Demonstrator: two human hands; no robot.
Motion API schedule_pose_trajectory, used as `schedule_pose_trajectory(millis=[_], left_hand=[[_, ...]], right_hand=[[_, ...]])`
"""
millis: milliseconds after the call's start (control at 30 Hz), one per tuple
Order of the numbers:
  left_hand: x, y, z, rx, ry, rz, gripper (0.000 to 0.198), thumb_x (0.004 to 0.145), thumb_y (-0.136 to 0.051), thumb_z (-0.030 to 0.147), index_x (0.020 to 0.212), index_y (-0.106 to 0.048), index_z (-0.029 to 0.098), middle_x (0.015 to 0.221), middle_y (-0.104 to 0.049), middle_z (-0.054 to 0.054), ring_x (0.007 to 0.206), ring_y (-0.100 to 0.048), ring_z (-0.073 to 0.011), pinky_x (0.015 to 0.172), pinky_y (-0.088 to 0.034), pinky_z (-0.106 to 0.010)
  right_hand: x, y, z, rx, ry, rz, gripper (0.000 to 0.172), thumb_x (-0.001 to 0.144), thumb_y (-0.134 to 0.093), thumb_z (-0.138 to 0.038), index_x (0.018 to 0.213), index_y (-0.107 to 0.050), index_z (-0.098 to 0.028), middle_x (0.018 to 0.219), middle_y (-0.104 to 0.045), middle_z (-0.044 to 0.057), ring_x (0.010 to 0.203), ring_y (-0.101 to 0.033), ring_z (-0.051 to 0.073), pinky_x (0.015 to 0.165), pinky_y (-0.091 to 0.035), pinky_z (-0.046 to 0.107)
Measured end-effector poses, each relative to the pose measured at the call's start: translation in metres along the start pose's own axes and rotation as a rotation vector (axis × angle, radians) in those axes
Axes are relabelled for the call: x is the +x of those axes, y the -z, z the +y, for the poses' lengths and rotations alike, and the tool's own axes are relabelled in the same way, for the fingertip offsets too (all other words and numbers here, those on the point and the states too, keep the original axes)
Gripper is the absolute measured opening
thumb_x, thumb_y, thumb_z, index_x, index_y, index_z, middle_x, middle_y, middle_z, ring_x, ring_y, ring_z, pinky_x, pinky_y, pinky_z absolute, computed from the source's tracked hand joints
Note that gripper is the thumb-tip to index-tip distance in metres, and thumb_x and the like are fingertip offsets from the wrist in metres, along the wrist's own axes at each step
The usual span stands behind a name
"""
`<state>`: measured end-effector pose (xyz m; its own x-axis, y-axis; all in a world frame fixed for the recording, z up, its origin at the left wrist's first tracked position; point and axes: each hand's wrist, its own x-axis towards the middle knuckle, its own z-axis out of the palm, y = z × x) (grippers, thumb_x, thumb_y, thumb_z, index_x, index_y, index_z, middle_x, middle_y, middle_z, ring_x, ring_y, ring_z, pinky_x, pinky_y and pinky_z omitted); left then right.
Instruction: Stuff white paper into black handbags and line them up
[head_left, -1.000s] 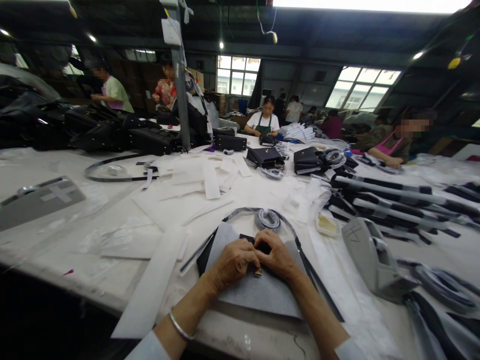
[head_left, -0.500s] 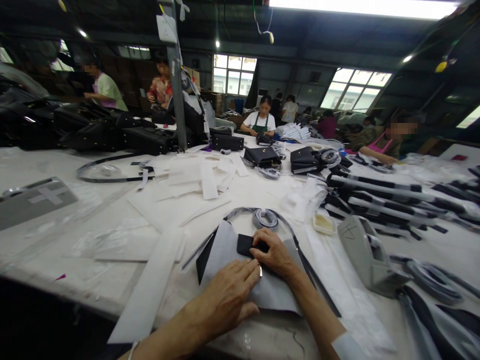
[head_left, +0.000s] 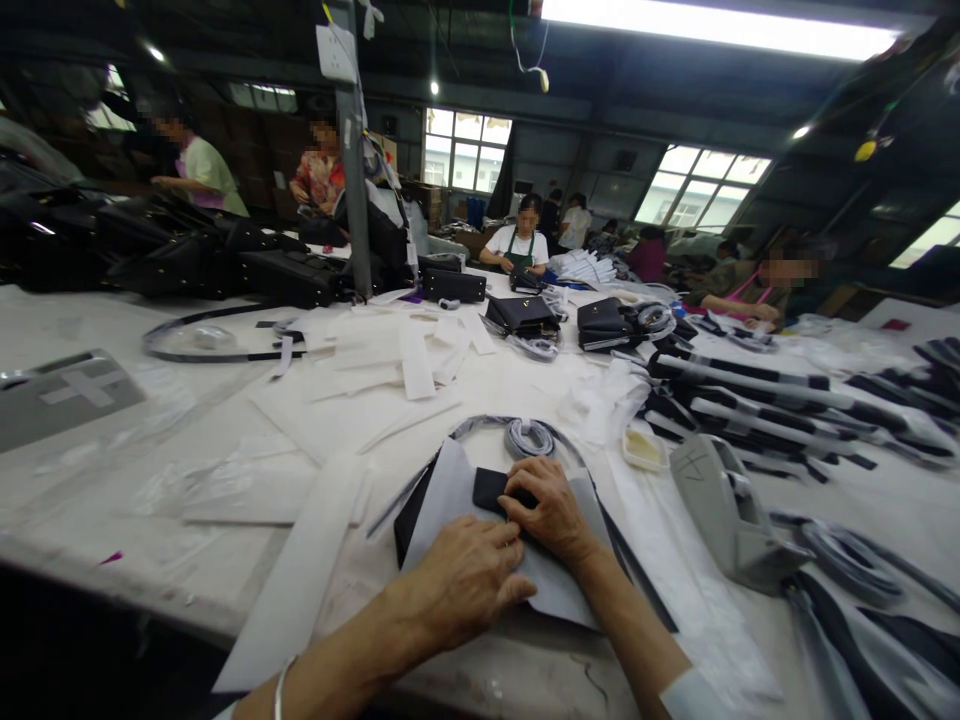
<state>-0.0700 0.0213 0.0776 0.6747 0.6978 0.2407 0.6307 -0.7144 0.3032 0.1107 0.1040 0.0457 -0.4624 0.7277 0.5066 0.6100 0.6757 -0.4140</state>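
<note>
A grey felt sheet (head_left: 450, 480) lies over a flat black bag (head_left: 409, 515) in front of me on the white table (head_left: 225, 420). My left hand (head_left: 461, 575) rests palm down on the sheet's near edge, fingers flat and together. My right hand (head_left: 551, 510) sits just beyond it, fingertips pinched on a small black flap (head_left: 491, 487) that pokes through the sheet. A thin black strap (head_left: 487, 425) loops round behind the bag, with a wrapped grey coil (head_left: 530, 437) on it.
A grey felt-wrapped bag (head_left: 731, 515) lies at my right, with long black wrapped straps (head_left: 750, 390) beyond it. A small tray (head_left: 645, 448), white paper strips (head_left: 416, 360), black bags (head_left: 525, 312) and a steel post (head_left: 352, 150) stand further back. Several people work at the far tables.
My left hand left the flap, where both hands were pinched together, and moved back to lie flat on the sheet's near edge. My right hand stayed on the black flap.
</note>
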Motion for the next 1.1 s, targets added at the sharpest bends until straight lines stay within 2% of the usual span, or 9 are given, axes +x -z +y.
schedule_pose_trajectory(millis=[100,233,333,467,633,767,967,1100], left_hand=[[-0.001,-0.005,0.002,-0.001,0.042,-0.008,0.019,0.097,-0.058,0.035,0.097,-0.065,0.018,0.102,-0.067,-0.004,0.092,-0.065,-0.0215,0.084,-0.049,-0.033],[-0.004,-0.009,0.000,-0.043,0.059,0.010,0.013,0.097,-0.057,0.030,0.104,-0.063,0.020,0.108,-0.067,-0.002,0.097,-0.064,-0.0211,0.092,-0.047,-0.035],[-0.009,-0.008,0.000,-0.076,0.069,0.018,0.012,0.097,-0.057,0.026,0.106,-0.063,0.021,0.116,-0.066,-0.003,0.101,-0.064,-0.0210,0.094,-0.048,-0.035],[-0.015,-0.011,0.000,-0.062,0.087,0.069,0.037,0.094,-0.062,0.030,0.129,-0.055,0.020,0.141,-0.054,-0.010,0.120,-0.058,-0.0260,0.102,-0.048,-0.039],[-0.022,-0.022,-0.002,0.019,0.052,0.048,0.059,0.091,-0.066,0.039,0.142,-0.045,0.018,0.147,-0.049,-0.014,0.133,-0.049,-0.0309,0.110,-0.043,-0.047],[-0.018,-0.030,-0.003,0.059,0.069,0.018,0.061,0.090,-0.066,0.046,0.140,-0.048,0.017,0.144,-0.051,-0.017,0.132,-0.050,-0.0322,0.110,-0.042,-0.047],[-0.003,-0.038,0.000,0.101,0.071,-0.055,0.053,0.089,-0.067,0.049,0.127,-0.059,0.013,0.127,-0.064,-0.016,0.122,-0.057,-0.0310,0.110,-0.039,-0.047],[-0.002,-0.028,0.003,0.075,0.076,-0.057,0.044,0.088,-0.069,0.046,0.118,-0.063,0.015,0.121,-0.067,-0.012,0.116,-0.060,-0.0295,0.110,-0.037,-0.048]], right_hand=[[0.003,0.007,-0.003,0.053,-0.055,-0.048,0.008,0.080,-0.072,-0.020,0.075,-0.067,-0.022,0.087,-0.064,0.003,0.089,-0.058,0.022,0.086,-0.042,0.039],[0.001,0.027,-0.011,0.263,-0.172,-0.238,0.009,0.084,-0.066,-0.017,0.080,-0.073,-0.022,0.083,-0.066,0.002,0.081,-0.062,0.018,0.077,-0.048,0.032],[-0.010,0.034,-0.019,0.330,-0.203,-0.276,0.013,0.085,-0.065,-0.018,0.088,-0.077,-0.024,0.094,-0.068,0.004,0.090,-0.063,0.020,0.085,-0.051,0.033],[-0.026,0.032,-0.024,0.347,-0.253,-0.241,0.020,0.088,-0.063,-0.020,0.100,-0.077,-0.026,0.111,-0.065,0.007,0.105,-0.061,0.023,0.097,-0.048,0.037],[-0.029,0.031,-0.022,0.334,-0.245,-0.264,0.022,0.089,-0.062,-0.020,0.103,-0.077,-0.028,0.111,-0.065,0.007,0.105,-0.062,0.023,0.097,-0.049,0.038],[-0.027,0.030,-0.021,0.289,-0.232,-0.306,0.024,0.089,-0.062,-0.017,0.103,-0.078,-0.029,0.111,-0.065,0.007,0.102,-0.063,0.022,0.093,-0.051,0.037],[-0.033,0.022,-0.017,0.194,-0.246,-0.356,0.024,0.089,-0.061,-0.015,0.101,-0.078,-0.028,0.114,-0.063,0.008,0.105,-0.062,0.025,0.095,-0.050,0.039],[-0.035,0.023,-0.017,0.195,-0.219,-0.344,0.023,0.090,-0.060,-0.016,0.099,-0.078,-0.026,0.114,-0.063,0.009,0.105,-0.062,0.024,0.095,-0.051,0.038]])
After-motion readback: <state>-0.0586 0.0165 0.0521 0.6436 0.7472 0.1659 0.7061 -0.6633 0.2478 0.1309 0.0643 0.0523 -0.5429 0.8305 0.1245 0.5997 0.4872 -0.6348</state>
